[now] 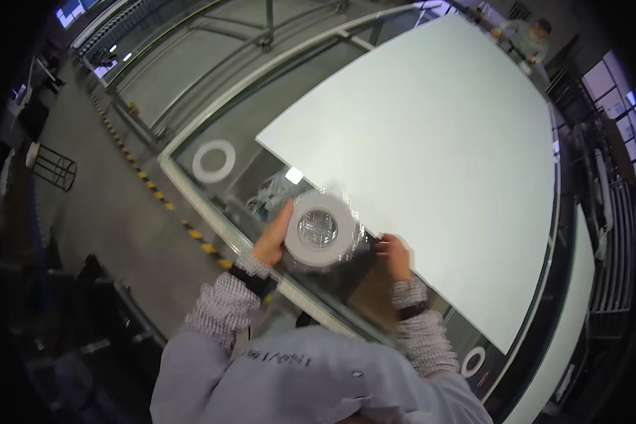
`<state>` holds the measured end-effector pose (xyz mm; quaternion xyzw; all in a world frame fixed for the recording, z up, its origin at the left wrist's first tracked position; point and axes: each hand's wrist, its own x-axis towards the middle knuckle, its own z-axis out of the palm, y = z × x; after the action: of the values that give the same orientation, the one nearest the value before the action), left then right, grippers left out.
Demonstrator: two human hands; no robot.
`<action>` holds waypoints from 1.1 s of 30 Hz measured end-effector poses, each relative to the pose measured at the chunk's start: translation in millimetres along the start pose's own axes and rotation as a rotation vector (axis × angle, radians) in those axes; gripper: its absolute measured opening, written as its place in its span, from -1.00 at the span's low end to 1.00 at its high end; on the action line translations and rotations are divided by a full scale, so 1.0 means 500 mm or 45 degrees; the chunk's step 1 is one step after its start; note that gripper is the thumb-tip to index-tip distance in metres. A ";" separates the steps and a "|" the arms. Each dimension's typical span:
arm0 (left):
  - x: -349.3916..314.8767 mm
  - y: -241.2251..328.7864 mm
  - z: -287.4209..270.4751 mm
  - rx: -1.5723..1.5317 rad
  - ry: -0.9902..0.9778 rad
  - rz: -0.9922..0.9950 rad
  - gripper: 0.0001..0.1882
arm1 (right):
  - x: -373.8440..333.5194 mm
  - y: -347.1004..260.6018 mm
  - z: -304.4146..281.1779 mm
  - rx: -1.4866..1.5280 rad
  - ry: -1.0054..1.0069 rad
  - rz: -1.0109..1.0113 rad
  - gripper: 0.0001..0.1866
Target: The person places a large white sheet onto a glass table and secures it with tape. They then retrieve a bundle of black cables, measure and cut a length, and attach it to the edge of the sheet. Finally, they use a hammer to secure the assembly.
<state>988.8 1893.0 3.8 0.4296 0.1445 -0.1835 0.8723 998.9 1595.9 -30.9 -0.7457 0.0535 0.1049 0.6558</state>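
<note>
Head view: the left hand (272, 240) grips a thick, ring-shaped, pale grey-white roll wrapped in clear, shiny film (319, 256) by its left side, just below the centre of the frame. The right hand (396, 256), to the right of the roll and apart from its ring, has its fingers drawn in to a narrow gap near the edge of a large, flat, white panel (431, 141); I cannot tell whether they pinch a bit of film or nothing at all.

The likeliest trouble, I'd judge, is a slip: one hand bears the roll, and the film looks slick. If it dropped on its edge, it could roll over the metal-railed table (194, 192) or knock the panel's near edge. The right wrist might also nudge that edge if it swung.

Loose film could catch on the crumpled, clear plastic (272, 194) just left of the roll (thin, glinting stuff, hard to make out) and drag it along. The flat, white ring (213, 161) at left and the smaller white ring (473, 362) at lower right lie well apart, so a bump there seems unlikely.
</note>
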 end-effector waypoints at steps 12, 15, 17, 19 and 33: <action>0.023 -0.068 0.007 0.545 0.552 0.094 -0.38 | 0.044 0.006 0.225 1.249 -0.074 0.209 -0.51; -0.014 -0.045 0.067 0.652 0.499 0.097 -0.38 | 0.022 0.011 0.180 1.278 -0.135 0.177 -0.50; -0.020 -0.040 0.101 0.656 0.408 0.142 -0.39 | -0.004 -0.034 0.165 1.229 0.013 0.272 -0.48; -0.010 -0.046 0.138 0.815 0.456 0.207 -0.38 | -0.008 -0.084 0.134 1.379 -0.107 0.202 -0.45; 0.135 -0.144 0.166 0.516 0.145 0.106 -0.28 | 0.105 0.128 -0.040 0.484 0.372 -0.147 -0.57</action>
<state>1024.5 1772.4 -25.2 0.6115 0.1358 -0.1479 0.7653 1037.9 1570.6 -102.3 -0.6179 0.1238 -0.0539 0.7746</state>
